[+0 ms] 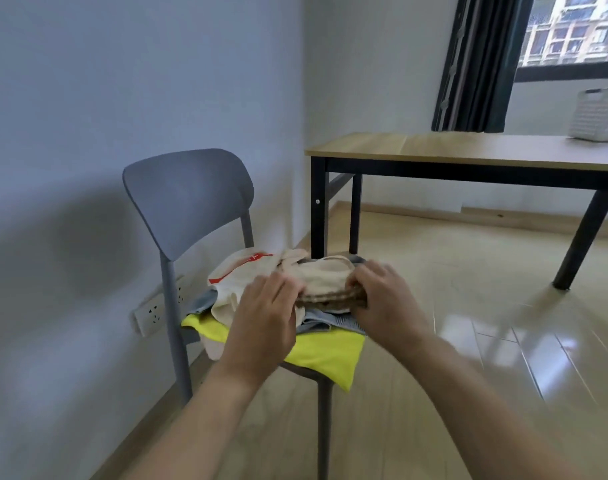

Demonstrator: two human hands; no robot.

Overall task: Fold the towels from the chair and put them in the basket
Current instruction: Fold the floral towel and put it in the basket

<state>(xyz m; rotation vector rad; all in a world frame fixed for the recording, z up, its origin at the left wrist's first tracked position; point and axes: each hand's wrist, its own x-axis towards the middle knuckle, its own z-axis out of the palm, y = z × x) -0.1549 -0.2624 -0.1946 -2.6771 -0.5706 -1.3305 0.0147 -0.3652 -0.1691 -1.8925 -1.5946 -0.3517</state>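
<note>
From the head camera, both hands were on the cream towel [325, 278] topping the pile on the grey chair [188, 202]: the left hand [264, 317] lay flat, the right hand [385, 299] pinched its brown-striped edge. Lifting only that 1 layer would serve best; the basket [598, 114] waited on the table [469, 147], well apart.

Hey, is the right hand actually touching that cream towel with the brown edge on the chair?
Touching. The head view shows the right hand with its fingers closed over the brown-striped edge of the cream towel, no gap between them.
</note>
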